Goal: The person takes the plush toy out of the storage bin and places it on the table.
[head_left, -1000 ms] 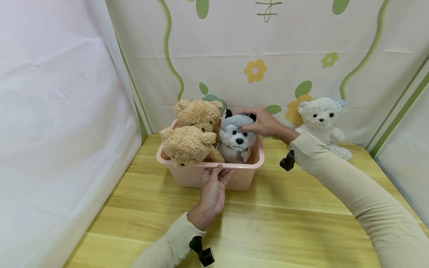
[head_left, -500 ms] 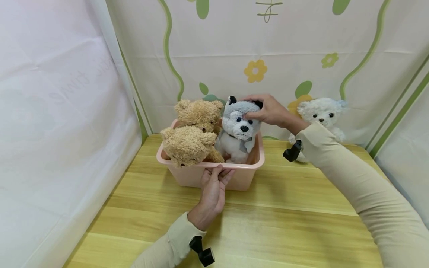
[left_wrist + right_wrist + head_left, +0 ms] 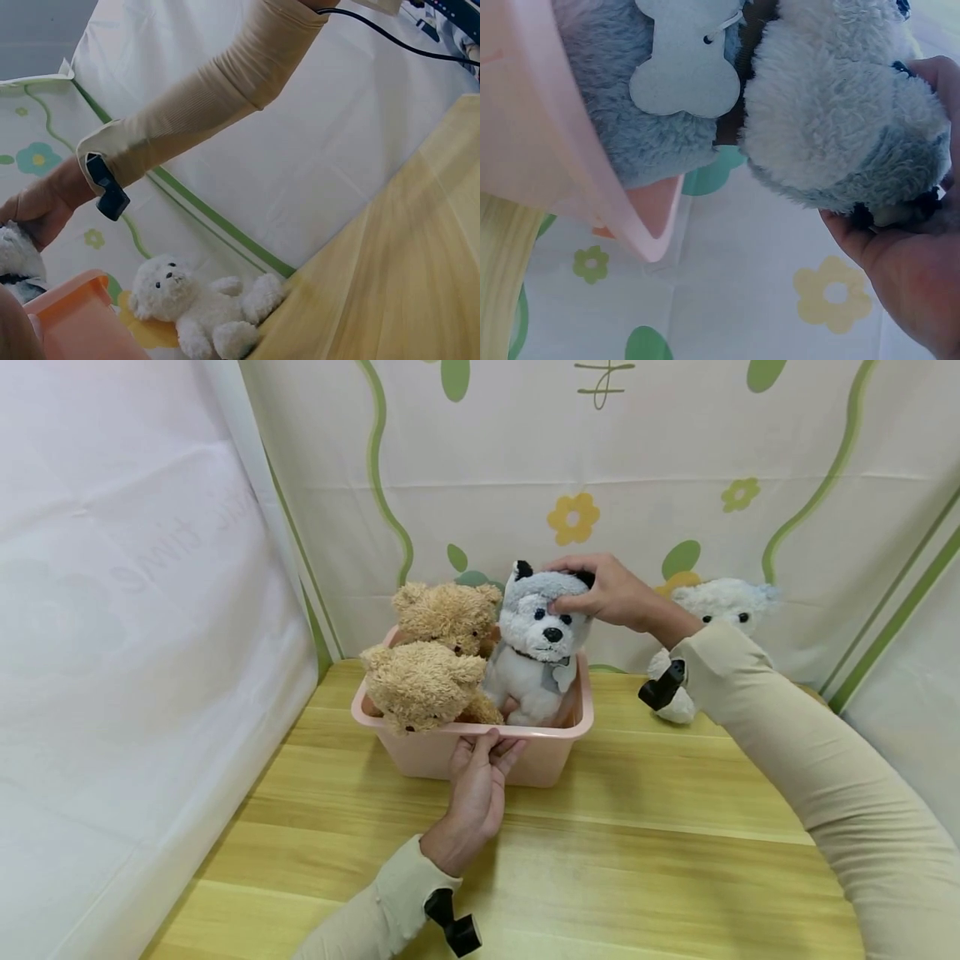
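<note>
My right hand (image 3: 611, 593) grips the head of a grey and white plush husky (image 3: 536, 681), thumb on its brow and fingers behind the black-tipped ears. The husky stands upright in the right part of a pink plastic bin (image 3: 551, 760), its head well above the rim. A bone-shaped tag (image 3: 686, 67) hangs at its neck in the right wrist view. My left hand (image 3: 476, 785) holds the bin's front rim, thumb on top and fingers below. Two tan teddy bears (image 3: 420, 685) fill the bin's left side, one leaning over the front rim.
A white teddy bear (image 3: 195, 300) sits at the back right against the printed cloth backdrop (image 3: 480, 510), partly behind my right sleeve (image 3: 780, 743) in the head view. The bin stands on a wooden table (image 3: 637, 860). White cloth (image 3: 135, 652) hangs along the left side.
My right hand has lifted the husky up and slightly rightward, showing more of its body above the rim. My left hand, the bin and the tan bears stay put.
</note>
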`<state>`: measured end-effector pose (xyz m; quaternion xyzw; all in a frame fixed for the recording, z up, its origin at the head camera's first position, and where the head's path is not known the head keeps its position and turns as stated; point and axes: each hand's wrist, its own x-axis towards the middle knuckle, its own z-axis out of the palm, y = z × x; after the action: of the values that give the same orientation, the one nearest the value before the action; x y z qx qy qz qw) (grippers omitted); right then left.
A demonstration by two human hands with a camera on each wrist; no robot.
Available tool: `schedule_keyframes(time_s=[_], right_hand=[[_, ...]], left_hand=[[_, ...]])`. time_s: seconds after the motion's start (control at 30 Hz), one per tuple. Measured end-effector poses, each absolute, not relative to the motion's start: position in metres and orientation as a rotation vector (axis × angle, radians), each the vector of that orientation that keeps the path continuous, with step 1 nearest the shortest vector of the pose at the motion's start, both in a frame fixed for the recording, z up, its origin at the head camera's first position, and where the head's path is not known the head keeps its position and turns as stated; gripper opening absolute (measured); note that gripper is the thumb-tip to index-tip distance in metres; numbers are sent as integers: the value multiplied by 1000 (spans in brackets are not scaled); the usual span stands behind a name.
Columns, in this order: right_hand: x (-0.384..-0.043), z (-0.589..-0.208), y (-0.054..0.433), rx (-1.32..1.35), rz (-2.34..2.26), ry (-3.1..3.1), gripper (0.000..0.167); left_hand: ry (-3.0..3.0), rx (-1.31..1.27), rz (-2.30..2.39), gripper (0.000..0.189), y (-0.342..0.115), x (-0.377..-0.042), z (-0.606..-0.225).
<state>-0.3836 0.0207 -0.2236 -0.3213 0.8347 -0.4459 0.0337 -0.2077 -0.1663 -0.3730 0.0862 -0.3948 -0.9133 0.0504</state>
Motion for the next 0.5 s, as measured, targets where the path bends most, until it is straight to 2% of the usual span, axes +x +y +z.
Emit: schedule_keyframes(time_s=[0.5], right_hand=[[-380,-199,28,-983,-1433,2568,50]], left_hand=[[-1181,254,-2782,4,-165,-207,-373]])
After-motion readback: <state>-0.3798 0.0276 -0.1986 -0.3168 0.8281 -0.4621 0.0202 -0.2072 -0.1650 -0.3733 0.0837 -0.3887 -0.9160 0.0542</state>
